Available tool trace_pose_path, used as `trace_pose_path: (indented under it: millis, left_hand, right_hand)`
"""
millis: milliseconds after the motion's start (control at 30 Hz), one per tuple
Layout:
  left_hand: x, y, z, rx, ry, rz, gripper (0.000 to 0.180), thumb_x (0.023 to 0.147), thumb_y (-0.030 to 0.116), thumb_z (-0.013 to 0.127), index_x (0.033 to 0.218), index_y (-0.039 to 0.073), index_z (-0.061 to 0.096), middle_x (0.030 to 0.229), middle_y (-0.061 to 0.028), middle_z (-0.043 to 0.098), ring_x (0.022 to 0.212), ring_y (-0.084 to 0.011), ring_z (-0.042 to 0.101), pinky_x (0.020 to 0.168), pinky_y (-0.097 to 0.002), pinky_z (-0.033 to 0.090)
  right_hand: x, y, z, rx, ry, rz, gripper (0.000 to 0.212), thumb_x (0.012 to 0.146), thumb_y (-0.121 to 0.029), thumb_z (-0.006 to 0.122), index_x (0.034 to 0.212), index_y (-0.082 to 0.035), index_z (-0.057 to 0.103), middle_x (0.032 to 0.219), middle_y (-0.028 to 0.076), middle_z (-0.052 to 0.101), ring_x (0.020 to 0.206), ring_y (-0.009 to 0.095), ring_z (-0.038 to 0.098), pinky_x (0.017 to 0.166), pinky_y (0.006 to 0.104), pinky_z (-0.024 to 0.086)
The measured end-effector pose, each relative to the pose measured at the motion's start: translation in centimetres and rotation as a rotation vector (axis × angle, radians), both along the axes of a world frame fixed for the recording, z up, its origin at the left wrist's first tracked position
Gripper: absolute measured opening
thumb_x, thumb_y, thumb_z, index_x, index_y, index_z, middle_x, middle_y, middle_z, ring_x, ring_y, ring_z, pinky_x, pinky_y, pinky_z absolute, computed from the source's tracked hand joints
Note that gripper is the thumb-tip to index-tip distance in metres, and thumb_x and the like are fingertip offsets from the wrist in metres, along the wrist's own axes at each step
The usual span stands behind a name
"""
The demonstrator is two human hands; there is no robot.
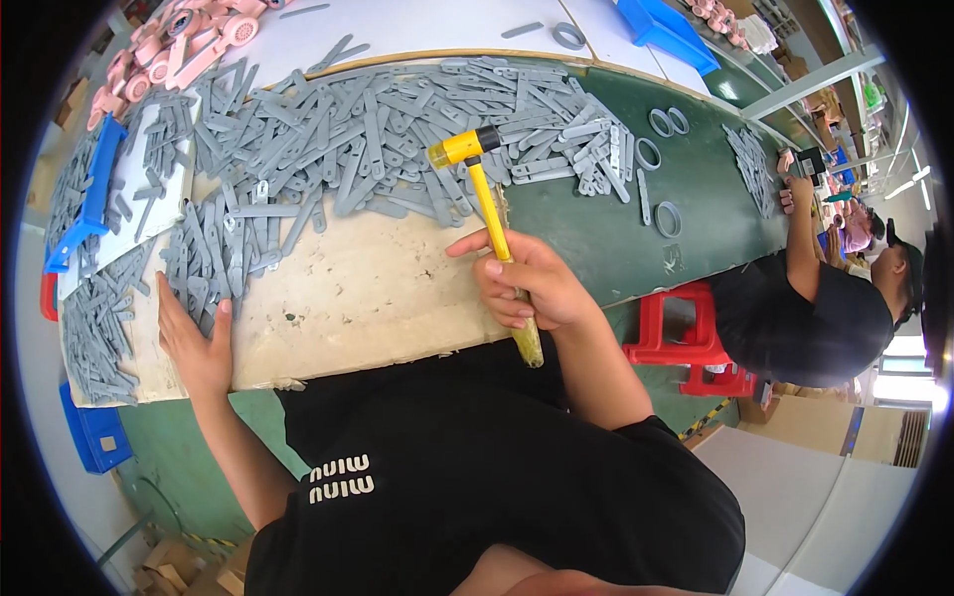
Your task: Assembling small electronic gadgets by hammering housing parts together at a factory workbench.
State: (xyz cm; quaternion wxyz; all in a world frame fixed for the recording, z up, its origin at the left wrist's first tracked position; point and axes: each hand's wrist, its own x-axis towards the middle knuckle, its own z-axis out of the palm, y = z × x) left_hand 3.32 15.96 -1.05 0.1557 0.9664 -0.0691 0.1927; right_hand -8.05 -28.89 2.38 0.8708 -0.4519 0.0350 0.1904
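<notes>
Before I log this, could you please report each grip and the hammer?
Right grip closed on yellow hammer. Left grip open, beside grey strips. Strips heaped ahead of both.

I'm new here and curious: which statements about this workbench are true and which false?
1. The right hand holds a mallet. True.
2. The left hand grips a second mallet. False: it is open, holding no tool, beside grey strips.
3. The mallet's handle is red. False: it is yellow.
4. Pink pieces lie at the picture's upper left. True.
5. The stool is blue. False: it is red.
</notes>
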Motion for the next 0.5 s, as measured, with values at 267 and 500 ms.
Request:
trace_pose_path:
  millis: [267, 500]
  left_hand:
    - [-0.23, -0.09, 0.20, 0.005, -0.004, -0.021, 0.109, 0.087, 0.044, 0.080, 0.170, 0.005, 0.021, 0.170, -0.0233, 0.034, 0.155, -0.0424, 0.034, 0.125, -0.0580, 0.023]
    - [-0.19, -0.60, 0.35, 0.056, 0.032, -0.003, 0.122, 0.080, 0.049, 0.086, 0.171, 0.007, 0.017, 0.171, -0.0229, 0.032, 0.157, -0.0413, 0.032, 0.124, -0.0613, 0.021]
  right_hand:
    - [0.09, -0.02, 0.07, -0.017, 0.000, -0.022, 0.039, 0.111, -0.014, 0.052, 0.142, 0.009, 0.051, 0.073, -0.001, 0.043, 0.045, 0.004, 0.036, 0.041, 0.0226, 0.033]
    - [0.27, 0.00, 0.41, -0.007, 0.024, -0.020, 0.041, 0.111, -0.017, 0.052, 0.141, 0.010, 0.051, 0.073, -0.001, 0.043, 0.045, 0.004, 0.036, 0.041, 0.0224, 0.033]
